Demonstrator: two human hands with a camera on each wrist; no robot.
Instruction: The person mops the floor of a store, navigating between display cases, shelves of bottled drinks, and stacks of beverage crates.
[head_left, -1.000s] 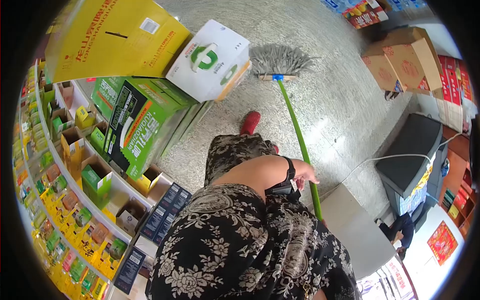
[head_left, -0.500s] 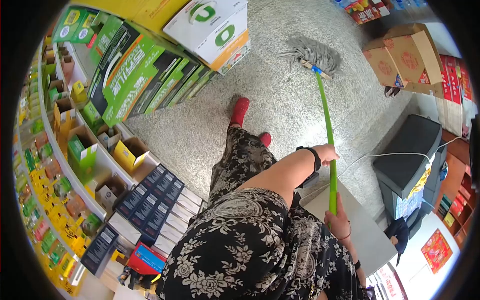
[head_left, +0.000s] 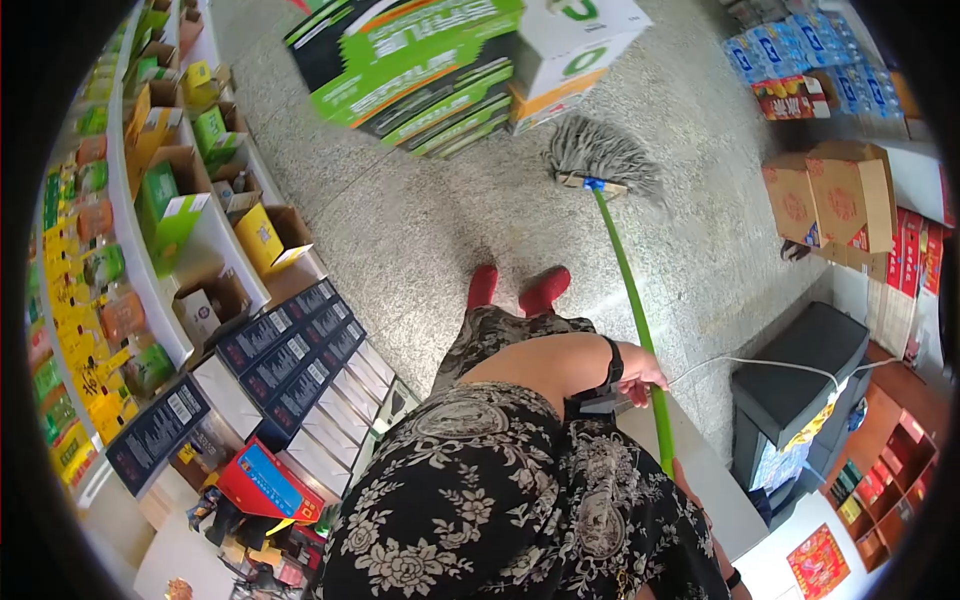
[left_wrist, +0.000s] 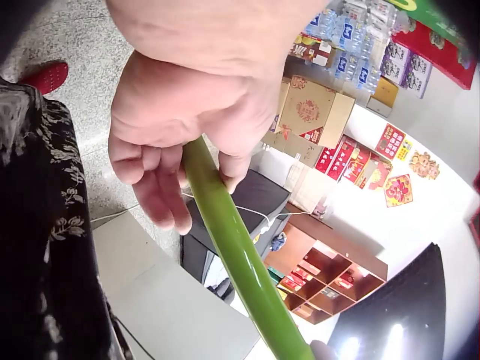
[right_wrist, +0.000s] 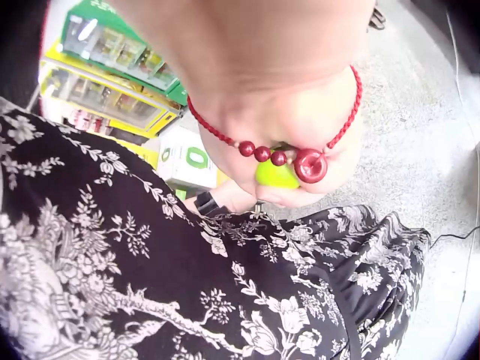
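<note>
A mop with a grey string head [head_left: 605,152] lies on the speckled floor, its green handle [head_left: 628,275] slanting back towards the body. My left hand [head_left: 640,378] holds the handle partway up, thumb on one side and fingers loosely bent on the other in the left wrist view. Behind it, my right hand [right_wrist: 281,120] grips the handle's upper end; a bit of green pole [right_wrist: 276,176] shows in its palm, below a red beaded bracelet [right_wrist: 262,154]. In the head view, the patterned dress [head_left: 450,480] partly hides this hand.
Stacked green cartons [head_left: 430,70] and a white box [head_left: 575,45] stand near the mop head. Shelves of goods [head_left: 190,220] line the left side. Brown cartons [head_left: 835,200], a black cabinet-like object [head_left: 800,370] and a pale tabletop [head_left: 715,480] are on the right. A cable [head_left: 750,362] crosses there.
The mop head swung right, then back left, close to the white box. Both hands stayed on the handle while the view turned; the two red shoes now stand side by side.
</note>
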